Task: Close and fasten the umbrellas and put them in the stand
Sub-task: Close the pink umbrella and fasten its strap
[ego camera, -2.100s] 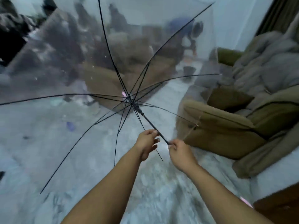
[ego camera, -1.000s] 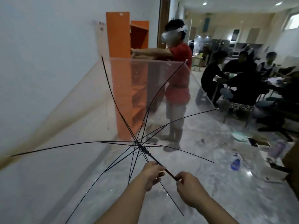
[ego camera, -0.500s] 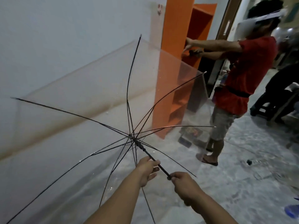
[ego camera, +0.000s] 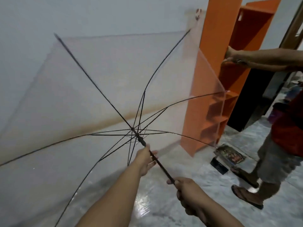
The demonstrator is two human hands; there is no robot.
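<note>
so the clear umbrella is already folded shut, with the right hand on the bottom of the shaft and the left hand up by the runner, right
Not quite: the clear umbrella is fully open, its ribs spread wide, as the head view shows. The rest holds: the right hand grips the bottom of the shaft and the left hand is up by the runner.

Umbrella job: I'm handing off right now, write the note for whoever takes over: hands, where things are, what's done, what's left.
Left hand: on the black shaft just below the runner, fingers loosely around it.
Right hand: grips the shaft's lower end.
Clear umbrella: fully open, canopy facing a white wall, held out over the floor.
Nearby: orange shelf at right, another person standing at it. No stand in view.
Done: nothing yet.
Left: slide the runner down to close, fasten the strap, find the stand, put the umbrella in.
</note>
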